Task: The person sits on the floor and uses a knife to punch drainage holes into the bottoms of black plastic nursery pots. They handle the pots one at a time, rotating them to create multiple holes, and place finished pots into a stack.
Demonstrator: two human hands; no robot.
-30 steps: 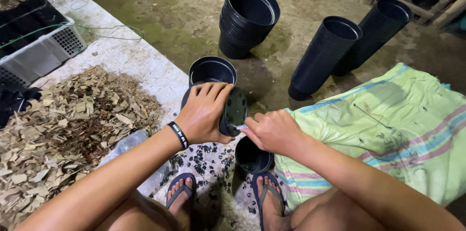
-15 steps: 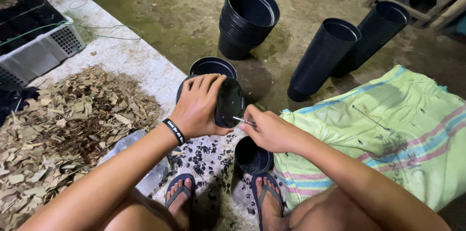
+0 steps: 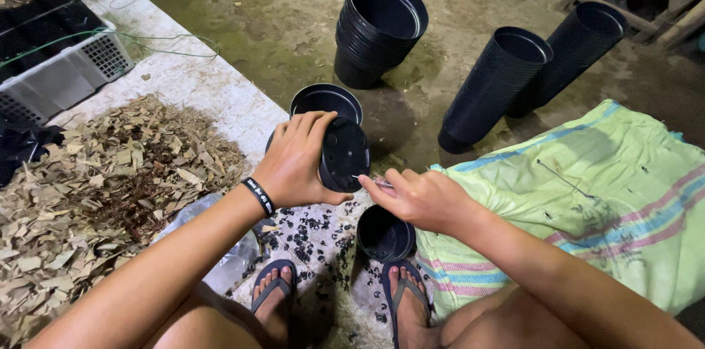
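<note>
Since a second ago the black plastic pot (image 3: 344, 152) got tilted so its base faces the camera. Left hand (image 3: 297, 162) grips it by the side, held over the concrete floor (image 3: 205, 92); right hand (image 3: 422, 198) pinches a thin metal tool (image 3: 365, 179) whose tip is now at the base, so the poking looks underway.

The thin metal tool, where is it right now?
In the head view it sits centre frame, pinched in the right hand, its tip touching the base of the black pot held by the left hand.
</note>
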